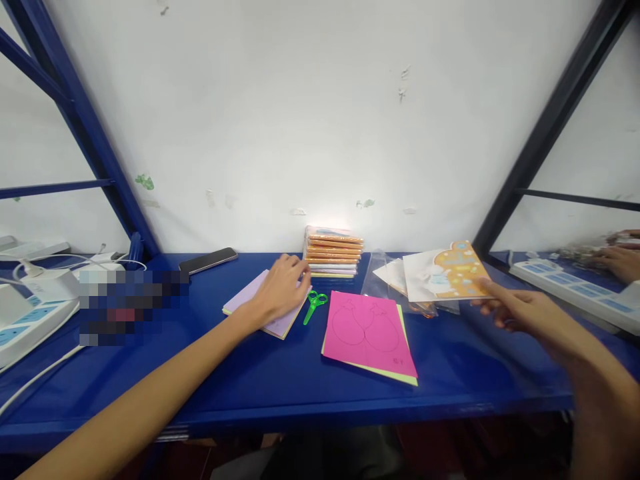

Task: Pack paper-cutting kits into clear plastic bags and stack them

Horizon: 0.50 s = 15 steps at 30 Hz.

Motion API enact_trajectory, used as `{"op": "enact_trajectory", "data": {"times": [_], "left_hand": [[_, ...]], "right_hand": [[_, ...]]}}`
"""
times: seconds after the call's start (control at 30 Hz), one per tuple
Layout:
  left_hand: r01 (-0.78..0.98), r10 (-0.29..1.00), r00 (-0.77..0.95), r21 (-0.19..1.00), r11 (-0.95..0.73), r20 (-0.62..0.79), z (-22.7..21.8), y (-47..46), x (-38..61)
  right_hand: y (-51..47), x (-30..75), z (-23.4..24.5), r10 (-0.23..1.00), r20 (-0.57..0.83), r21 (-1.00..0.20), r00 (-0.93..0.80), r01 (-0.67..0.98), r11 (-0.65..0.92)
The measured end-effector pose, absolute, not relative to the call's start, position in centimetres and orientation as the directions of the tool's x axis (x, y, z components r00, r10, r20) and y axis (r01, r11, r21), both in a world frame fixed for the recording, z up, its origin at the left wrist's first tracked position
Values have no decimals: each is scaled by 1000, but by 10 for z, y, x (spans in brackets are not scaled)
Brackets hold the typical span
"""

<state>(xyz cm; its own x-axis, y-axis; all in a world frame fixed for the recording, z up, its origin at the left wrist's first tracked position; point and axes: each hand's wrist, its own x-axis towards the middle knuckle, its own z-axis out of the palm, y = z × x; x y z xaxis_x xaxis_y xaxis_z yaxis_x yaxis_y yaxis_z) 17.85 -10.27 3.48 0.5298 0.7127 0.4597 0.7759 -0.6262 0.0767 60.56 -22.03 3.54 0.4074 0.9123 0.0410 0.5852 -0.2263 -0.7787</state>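
My right hand (510,310) pinches a white card with an orange printed pattern (447,273) by its right edge, raised over the table's right part. Beneath the card lie clear plastic bags (377,277) and another white piece, partly covered. My left hand (284,288) rests on a stack of purple paper (245,297), fingers bent and somewhat apart, with nothing visible in them. Beside that stack are small green scissors (315,305). Pink paper with pencilled outlines (367,333) lies on yellow-green sheets in front of me. Behind, orange-edged packets (334,253) are piled against the wall.
A black phone (209,260) lies at the back left of the blue table (240,380). Power strips (35,327) and white cables are at the left; another power strip (575,290) is at the right. Blue metal posts flank the table. Another person's hand (620,261) shows far right.
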Motion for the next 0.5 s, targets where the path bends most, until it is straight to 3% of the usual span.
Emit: {"op": "enact_trajectory", "data": {"times": [0.13, 0.27, 0.37, 0.5], "left_hand": [[566, 624, 674, 267, -780, 394, 34, -118, 209], [559, 610, 792, 375, -740, 23, 52, -104, 243], [595, 550, 804, 337, -730, -227, 69, -85, 267], [607, 515, 780, 233, -760, -354, 77, -69, 286]], "right_hand": [[-242, 607, 55, 815, 77, -864, 574, 446, -232], [-260, 599, 68, 842, 91, -861, 532, 466, -202], [-267, 591, 75, 866, 106, -835, 488, 516, -189], [-272, 587, 82, 885, 108, -799, 452, 569, -193]]}}
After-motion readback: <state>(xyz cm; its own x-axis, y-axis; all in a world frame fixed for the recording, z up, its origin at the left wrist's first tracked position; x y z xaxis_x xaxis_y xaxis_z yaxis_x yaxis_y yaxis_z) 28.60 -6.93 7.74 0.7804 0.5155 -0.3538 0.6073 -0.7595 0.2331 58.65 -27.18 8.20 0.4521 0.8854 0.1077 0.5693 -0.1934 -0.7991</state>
